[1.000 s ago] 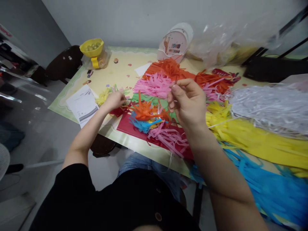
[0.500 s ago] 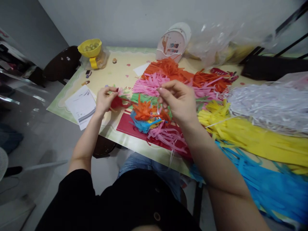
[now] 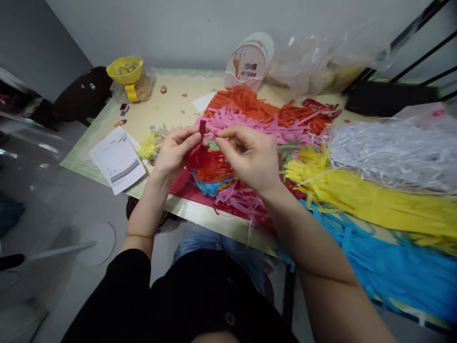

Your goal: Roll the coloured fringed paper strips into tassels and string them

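Note:
My left hand [image 3: 173, 155] is closed on a red paper tassel [image 3: 195, 155], whose narrow top end sticks up past the thumb. Close to that end, my right hand [image 3: 250, 155] holds its thumb and forefinger in a pinch; whatever is between them is too thin to make out. Below both hands lie an orange tassel [image 3: 210, 171], a blue tassel [image 3: 207, 186] and a pink tassel [image 3: 244, 197] in a small heap on dark red paper [image 3: 183, 186]. Pale yellow shredded strips [image 3: 147, 146] lie left of my left hand.
Fringed paper in orange [image 3: 264, 107], yellow [image 3: 378, 190] and blue [image 3: 403, 271] spreads over the table's right side, with white strips [image 3: 389, 152] among it. A labelled white packet [image 3: 116, 159] lies at left. Behind stand a yellow bowl [image 3: 124, 70] and a white cap [image 3: 246, 62].
My left hand has moved right with the red tassel, and my right hand has shifted left. The two hands are now close together above the small heap. The view has turned slightly.

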A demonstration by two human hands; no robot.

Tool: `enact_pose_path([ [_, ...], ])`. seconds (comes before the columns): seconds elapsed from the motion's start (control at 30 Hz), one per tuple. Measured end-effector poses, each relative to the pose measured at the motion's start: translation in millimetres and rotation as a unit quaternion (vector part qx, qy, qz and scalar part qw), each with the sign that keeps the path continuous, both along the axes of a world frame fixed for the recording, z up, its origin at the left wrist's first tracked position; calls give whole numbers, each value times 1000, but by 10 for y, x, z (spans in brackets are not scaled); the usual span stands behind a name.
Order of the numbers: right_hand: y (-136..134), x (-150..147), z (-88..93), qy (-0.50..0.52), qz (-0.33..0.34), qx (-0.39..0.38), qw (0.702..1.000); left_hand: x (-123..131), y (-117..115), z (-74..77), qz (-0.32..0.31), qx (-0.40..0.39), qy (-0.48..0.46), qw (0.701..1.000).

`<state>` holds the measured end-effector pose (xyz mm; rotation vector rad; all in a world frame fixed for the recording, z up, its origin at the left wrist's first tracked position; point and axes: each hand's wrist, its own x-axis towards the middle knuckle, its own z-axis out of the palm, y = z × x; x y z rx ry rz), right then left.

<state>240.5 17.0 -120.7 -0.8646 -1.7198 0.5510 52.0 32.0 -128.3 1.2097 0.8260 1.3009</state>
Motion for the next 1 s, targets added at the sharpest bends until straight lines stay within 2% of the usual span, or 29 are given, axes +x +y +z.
enact_pose_path([
  [0.1, 4, 19, -11, 0, -6, 5, 1000, 78, -48, 39, -9, -17, -14, 1000],
  [0.3, -6, 43, -11, 0, -8, -13, 1000, 123, -86, 86, 22, -40, 4, 999],
  [0.67, -35, 93, 33, 10, 0, -41, 999, 76, -40, 15, 18, 15, 79, 997],
  [1.0, -27, 107, 77, 3, 20, -73, 997, 101, -25, -4, 9, 14, 77, 997],
])
